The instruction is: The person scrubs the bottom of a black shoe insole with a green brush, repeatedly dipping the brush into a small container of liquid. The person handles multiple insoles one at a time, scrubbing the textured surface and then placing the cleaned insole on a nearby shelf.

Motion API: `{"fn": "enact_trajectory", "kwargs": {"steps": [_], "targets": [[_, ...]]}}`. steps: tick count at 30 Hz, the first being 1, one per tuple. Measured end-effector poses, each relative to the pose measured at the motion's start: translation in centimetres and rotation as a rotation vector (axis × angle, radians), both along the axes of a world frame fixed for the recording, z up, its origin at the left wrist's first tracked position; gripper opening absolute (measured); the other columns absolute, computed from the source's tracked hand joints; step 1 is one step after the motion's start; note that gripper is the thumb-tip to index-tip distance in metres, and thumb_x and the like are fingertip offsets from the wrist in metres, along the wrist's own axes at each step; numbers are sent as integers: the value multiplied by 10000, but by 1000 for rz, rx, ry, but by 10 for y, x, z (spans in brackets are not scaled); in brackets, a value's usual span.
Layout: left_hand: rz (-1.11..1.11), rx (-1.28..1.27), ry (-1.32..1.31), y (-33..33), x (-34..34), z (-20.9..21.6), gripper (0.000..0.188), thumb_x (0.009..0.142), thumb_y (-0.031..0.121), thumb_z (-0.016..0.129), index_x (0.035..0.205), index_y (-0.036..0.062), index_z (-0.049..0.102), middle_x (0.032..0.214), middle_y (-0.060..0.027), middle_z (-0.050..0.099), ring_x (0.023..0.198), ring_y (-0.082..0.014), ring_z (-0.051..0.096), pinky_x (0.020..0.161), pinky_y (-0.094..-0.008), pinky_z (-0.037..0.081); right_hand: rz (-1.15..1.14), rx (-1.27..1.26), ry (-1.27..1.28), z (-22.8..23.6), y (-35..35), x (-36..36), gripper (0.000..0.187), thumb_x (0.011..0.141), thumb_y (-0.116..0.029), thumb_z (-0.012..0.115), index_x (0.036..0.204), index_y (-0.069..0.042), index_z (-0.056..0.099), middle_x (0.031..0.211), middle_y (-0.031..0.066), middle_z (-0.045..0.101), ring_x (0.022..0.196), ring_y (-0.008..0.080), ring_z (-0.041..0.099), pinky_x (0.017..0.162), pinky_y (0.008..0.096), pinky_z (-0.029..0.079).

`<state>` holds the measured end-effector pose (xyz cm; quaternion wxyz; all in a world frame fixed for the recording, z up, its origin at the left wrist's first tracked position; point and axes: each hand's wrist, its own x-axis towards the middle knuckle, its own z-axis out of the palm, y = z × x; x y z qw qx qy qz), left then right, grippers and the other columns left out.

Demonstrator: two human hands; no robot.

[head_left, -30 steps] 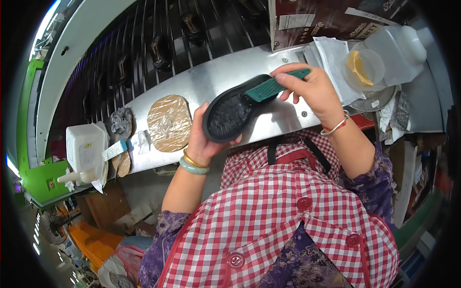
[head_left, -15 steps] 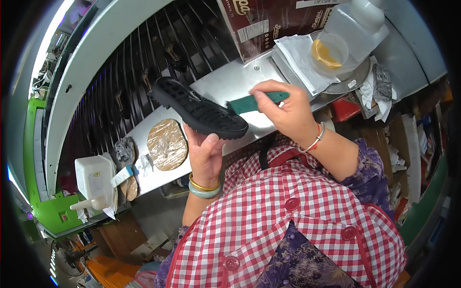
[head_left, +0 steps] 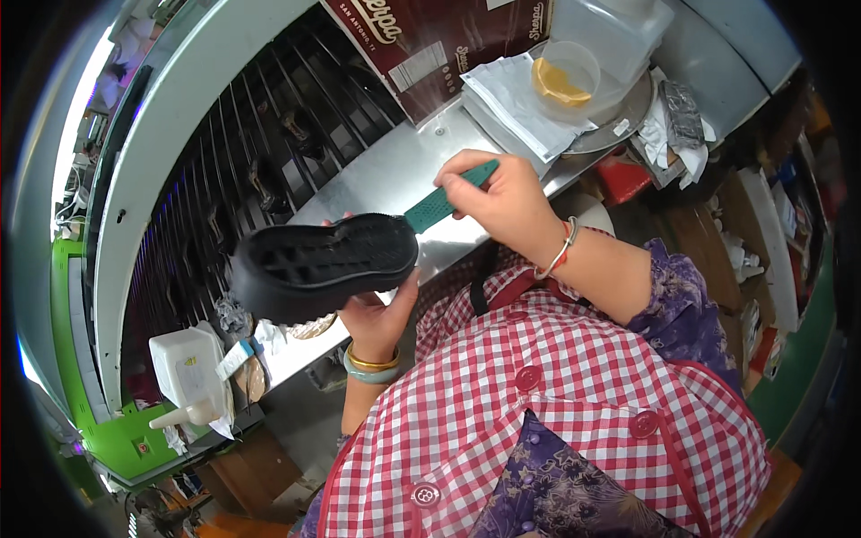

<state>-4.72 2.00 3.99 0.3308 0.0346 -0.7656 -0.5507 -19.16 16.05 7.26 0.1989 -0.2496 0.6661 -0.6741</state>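
A black shoe sole with a gridded hollow inside is gripped by my left hand, its thumb at the near edge and fingertips showing past the far edge. The hollow side faces up toward me. My right hand is closed round a green-handled brush. The brush's bristle end meets the rim at the sole's right end; whether it presses there I cannot tell.
Dark conveyor bars run at the far left beside a metal ledge. A maroon carton, a clear cup with yellow contents and a white bottle stand at the back. Another white bottle lies at left, near crumpled plastic.
My left hand has turned the sole so its hollow faces up, and moved it nearer and left. The brush has shifted left and tilted, now at the sole's right end. The view has shifted slightly.
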Motion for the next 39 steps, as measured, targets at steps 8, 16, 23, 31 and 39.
{"fn": "enact_trajectory", "kwargs": {"steps": [8,16,23,31,39], "targets": [[163,-657,-152,-12,-3,-4,704,698,122,726,1298,-14,385,1256,-169,463,1138,-300,481,1012,-392,356,-43,-42,-88,-13,9,-17,181,801,-152,579,764,17,635,617,45,599,538,93,587,492,227,448],[-493,1484,-132,-17,16,-8,727,881,570,353,1331,0,385,1141,-280,538,874,-373,619,776,-519,514,77,-243,-199,19,7,-33,220,893,-194,596,987,-1,644,896,71,651,730,123,635,596,209,460],[-593,1880,38,-8,29,-37,730,854,603,399,1304,28,428,1130,-304,536,883,-371,596,693,-468,514,486,-117,-171,8,-35,-9,182,856,-88,631,1011,2,661,899,62,665,834,112,620,702,229,491],[-597,1918,66,-13,34,-40,734,850,598,409,1301,19,431,1126,-308,525,874,-360,600,717,-465,514,353,2,-85,-17,-51,0,168,848,-80,637,979,21,667,904,64,669,823,104,607,767,226,479],[-508,1847,73,-18,40,-30,743,838,584,447,1290,-6,436,1138,-323,507,861,-344,587,746,-472,505,352,58,-72,-17,-40,-9,168,853,-111,627,957,14,671,855,45,668,790,73,584,716,218,465]]}}
